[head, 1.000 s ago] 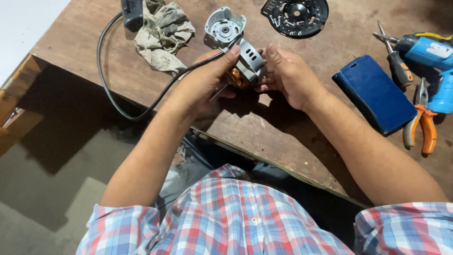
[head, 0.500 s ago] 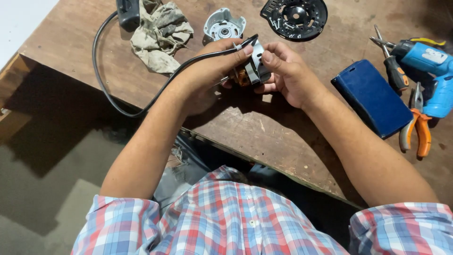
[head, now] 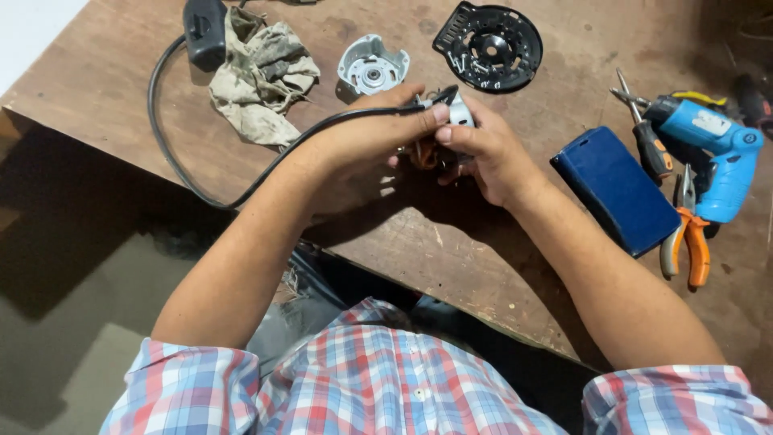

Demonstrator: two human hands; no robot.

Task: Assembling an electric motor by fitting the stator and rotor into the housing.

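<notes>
A small motor part point(head: 439, 141) with copper windings is held between both hands above the counter point(head: 451, 258). It is grasped by the left hand point(head: 366, 145) and the right hand point(head: 487, 153), with a black cable point(head: 241, 189) running over the left hand.

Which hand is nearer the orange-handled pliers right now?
Right. The right hand is over the middle of the table, with the blue case between it and the orange-handled pliers. The left hand sits further off, beyond the right one.
</notes>
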